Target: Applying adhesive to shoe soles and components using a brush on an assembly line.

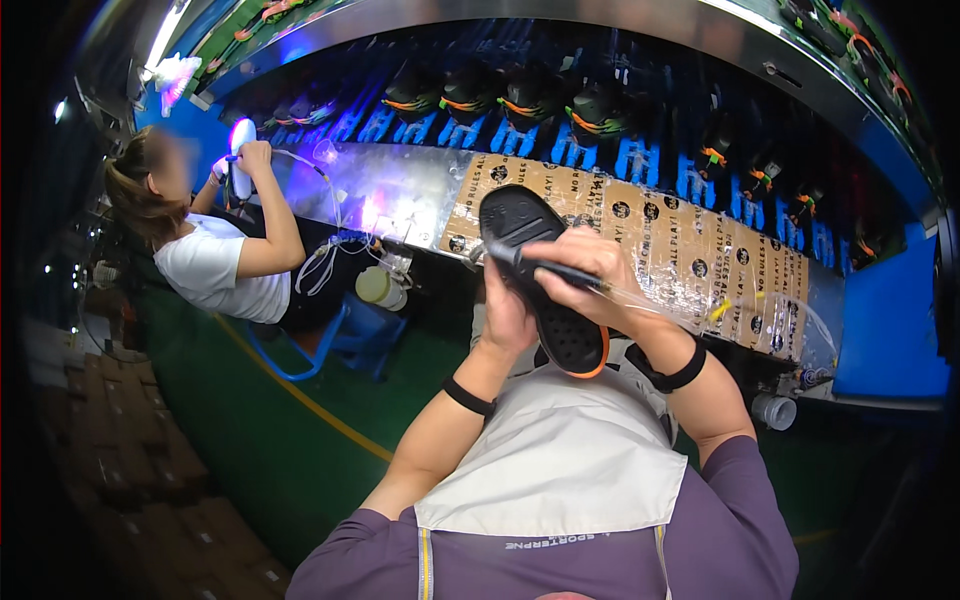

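Observation:
A black shoe (573, 338) is tilted in front of me with its sole facing up; the heel end nearest me has dimples and an orange edge. My left hand (510, 309) is closed round its left side and supports it. Over the middle of the sole, my right hand (592, 268) grips a black-handled brush (562, 270) like a pen. The brush head is blurred and seems to touch the sole near its left edge. From the handle's rear, a clear thin tube (650, 304) runs off to the right. Both my wrists wear black bands.
Beyond the shoe runs a bench topped with printed cardboard (690, 240) under clear film. Behind it, dark shoes (530, 95) sit on blue holders (637, 160). At left, a seated co-worker (215, 245) handles a bright-lit shoe. A blue stool (365, 335) and a pale-lidded pot (380, 288) stand nearby.

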{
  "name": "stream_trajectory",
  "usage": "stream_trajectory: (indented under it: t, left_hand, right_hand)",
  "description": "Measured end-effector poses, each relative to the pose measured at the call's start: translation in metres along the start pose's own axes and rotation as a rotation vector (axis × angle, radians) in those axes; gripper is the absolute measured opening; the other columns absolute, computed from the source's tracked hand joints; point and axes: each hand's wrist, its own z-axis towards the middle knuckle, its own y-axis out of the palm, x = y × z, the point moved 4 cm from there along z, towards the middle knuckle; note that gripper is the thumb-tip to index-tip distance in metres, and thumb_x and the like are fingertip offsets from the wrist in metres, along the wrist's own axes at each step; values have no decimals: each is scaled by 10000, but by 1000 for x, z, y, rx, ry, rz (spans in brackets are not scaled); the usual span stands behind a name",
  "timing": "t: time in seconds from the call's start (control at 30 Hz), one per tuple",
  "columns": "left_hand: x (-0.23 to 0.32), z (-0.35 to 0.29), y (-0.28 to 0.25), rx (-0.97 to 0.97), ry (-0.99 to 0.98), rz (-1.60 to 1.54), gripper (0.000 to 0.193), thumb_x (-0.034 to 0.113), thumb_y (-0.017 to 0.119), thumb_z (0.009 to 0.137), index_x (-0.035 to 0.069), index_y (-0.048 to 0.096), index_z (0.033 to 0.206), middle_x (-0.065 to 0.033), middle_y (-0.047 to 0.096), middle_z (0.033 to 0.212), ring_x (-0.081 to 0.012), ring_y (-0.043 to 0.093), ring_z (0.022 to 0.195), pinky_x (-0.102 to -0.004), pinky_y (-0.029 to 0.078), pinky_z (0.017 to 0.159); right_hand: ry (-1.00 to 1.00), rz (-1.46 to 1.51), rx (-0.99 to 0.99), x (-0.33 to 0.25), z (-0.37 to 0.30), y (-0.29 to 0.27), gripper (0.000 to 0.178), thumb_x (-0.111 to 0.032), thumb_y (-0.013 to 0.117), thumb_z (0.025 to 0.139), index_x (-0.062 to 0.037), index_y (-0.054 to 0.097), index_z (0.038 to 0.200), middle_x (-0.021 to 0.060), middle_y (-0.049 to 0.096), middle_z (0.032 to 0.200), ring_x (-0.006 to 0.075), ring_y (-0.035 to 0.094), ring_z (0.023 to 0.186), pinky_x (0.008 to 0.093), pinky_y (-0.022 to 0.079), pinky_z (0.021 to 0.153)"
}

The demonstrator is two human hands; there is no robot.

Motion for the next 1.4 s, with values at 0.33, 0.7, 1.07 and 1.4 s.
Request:
stream_trajectory:
  t: [0.33,0.7,1.07,1.4]
  left_hand:
    - [30,8,9,-101,36,-248,714,688,314,1055,130,577,1414,-81,668,1332,-263,654,1197,-457,524,1063]
    - [62,13,26,-180,48,-197,1006,878,392,894,-10,561,1337,-242,639,1187,-393,627,1064,-513,537,969]
    - [101,28,38,-128,163,-73,1078,911,402,856,-74,559,1265,-185,628,1143,-325,607,1022,-461,508,965]
    - [131,46,69,-407,113,65,1123,931,386,844,-56,540,1355,-246,634,1210,-371,625,1051,-512,543,937]
  right_hand:
    - [-78,121,-339,-15,0,-4,329,-103,804,797,-105,763,1123,72,700,842,268,644,808,391,455,812]
    - [46,92,-80,-34,1,-9,317,-71,795,833,-95,770,1149,68,652,794,240,620,776,391,443,786]
    - [-25,-43,-308,-54,3,-16,314,-106,813,848,-92,772,1159,62,688,849,246,652,815,385,445,809]
    - [-118,103,-440,-50,5,-34,362,-96,829,832,-90,769,1189,49,653,790,241,621,756,370,449,774]
